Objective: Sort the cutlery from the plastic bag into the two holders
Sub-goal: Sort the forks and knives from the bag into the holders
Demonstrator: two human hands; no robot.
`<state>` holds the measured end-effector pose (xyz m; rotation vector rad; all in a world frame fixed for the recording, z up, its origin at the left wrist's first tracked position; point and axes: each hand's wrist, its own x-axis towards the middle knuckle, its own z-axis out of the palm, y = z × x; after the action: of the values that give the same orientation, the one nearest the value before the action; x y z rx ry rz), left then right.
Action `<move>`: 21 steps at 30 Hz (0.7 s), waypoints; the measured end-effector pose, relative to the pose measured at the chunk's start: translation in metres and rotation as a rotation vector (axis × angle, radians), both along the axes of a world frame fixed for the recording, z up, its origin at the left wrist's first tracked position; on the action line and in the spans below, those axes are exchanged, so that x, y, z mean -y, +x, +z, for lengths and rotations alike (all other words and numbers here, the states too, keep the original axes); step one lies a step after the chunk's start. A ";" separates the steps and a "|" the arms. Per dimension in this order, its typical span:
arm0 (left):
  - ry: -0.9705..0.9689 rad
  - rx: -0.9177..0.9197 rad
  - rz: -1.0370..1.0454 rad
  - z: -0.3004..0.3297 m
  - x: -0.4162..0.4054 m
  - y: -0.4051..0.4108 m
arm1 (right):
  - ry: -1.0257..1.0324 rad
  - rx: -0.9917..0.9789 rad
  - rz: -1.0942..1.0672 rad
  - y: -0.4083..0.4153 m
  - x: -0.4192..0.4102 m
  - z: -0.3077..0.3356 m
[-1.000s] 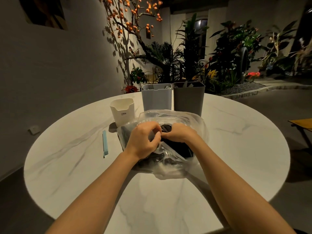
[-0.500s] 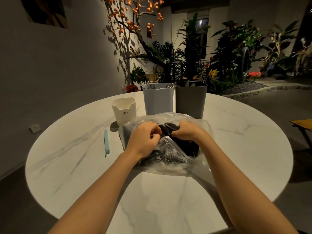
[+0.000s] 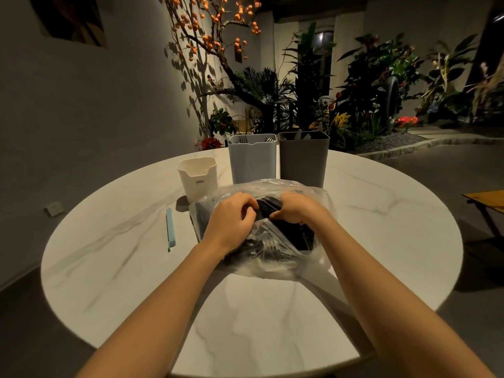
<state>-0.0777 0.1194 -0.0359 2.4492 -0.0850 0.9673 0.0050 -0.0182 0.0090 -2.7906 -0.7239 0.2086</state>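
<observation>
Nearest, two bare forearms are reaching in from the near edge of the round marble table (image 3: 381, 241) and meeting over a clear plastic bag (image 3: 272, 264) that is lying around the middle of the tabletop. Both hands are working at the bag's mouth: the left hand (image 3: 231, 219) is curling its fingers round a fold of the film on the left side of the opening, and the right hand (image 3: 296, 211) is pinching the film on the right side, knuckles up. Between and below them dark cutlery (image 3: 289, 234) is showing through the plastic, heaped inside the bag; single pieces are too jumbled to tell apart.

Left of the bag, a slim pale blue stick (image 3: 170, 229) is lying flat on the marble, pointing away toward the far edge. Just beyond the bag's left corner a small white cup (image 3: 197, 178) with dark lettering is standing upright. Farther back, toward the far edge, the two holders are standing side by side and almost touching: a light grey holder (image 3: 252, 159) on the left and a dark grey holder (image 3: 302, 159) on the right, each with utensil tips poking above its rim. Beyond the table, leafy plants (image 3: 368, 85) and a branch of orange fruit (image 3: 207, 36) are lining the wall.
</observation>
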 end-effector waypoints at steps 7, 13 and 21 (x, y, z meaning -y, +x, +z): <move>0.227 0.364 0.090 0.004 0.006 -0.004 | 0.094 -0.164 -0.025 -0.008 0.010 0.004; 0.253 0.158 0.035 0.009 0.015 -0.002 | 0.304 -0.349 -0.011 -0.016 0.024 0.008; 0.321 0.262 0.007 0.004 0.018 0.000 | 0.433 -0.419 -0.025 -0.023 0.042 0.009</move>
<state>-0.0775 0.1015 -0.0323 2.5901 -0.3464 1.3652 -0.0179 -0.0604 0.0184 -2.2422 -0.5501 0.5411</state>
